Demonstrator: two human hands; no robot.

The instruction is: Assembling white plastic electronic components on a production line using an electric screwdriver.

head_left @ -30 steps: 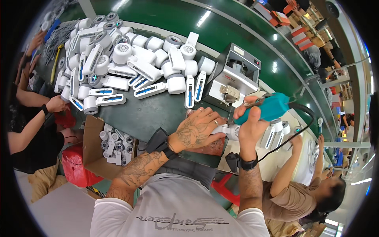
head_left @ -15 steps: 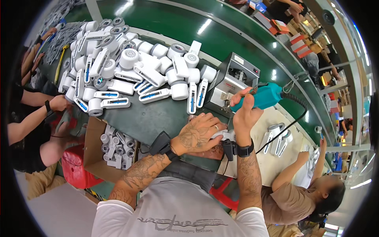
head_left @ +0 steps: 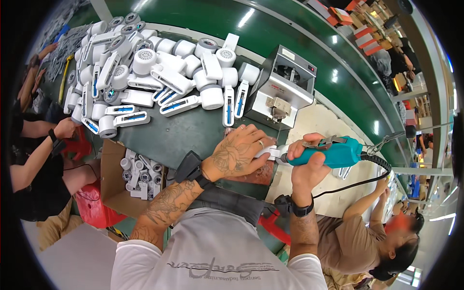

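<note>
In my right hand (head_left: pixel 309 171) is a teal electric screwdriver (head_left: pixel 338 153), held nearly level, its tip pointing left. Fingers and thumb wrap around its body. The tip meets the end of a white plastic part (head_left: pixel 274 152). My left hand (head_left: pixel 237 153) lies over that part from the left and grips it, hiding most of it. Beneath them is a reddish mat (head_left: pixel 258 175) on the dark green table. Just beyond my hands stands a grey and black screw feeder (head_left: pixel 274 92), its front facing me.
White round-headed housings with handles (head_left: pixel 145 63) are heaped at the back left. A cardboard box (head_left: pixel 111 166) of small white parts stands front left, beside a red stool (head_left: pixel 94 205). The screwdriver's black cord (head_left: pixel 357 181) loops right. Co-workers sit on both sides; a green conveyor (head_left: pixel 217 21) runs behind.
My right hand has brought the screwdriver from the feeder's front down to the white part under my left hand. The whole view has shifted slightly.
</note>
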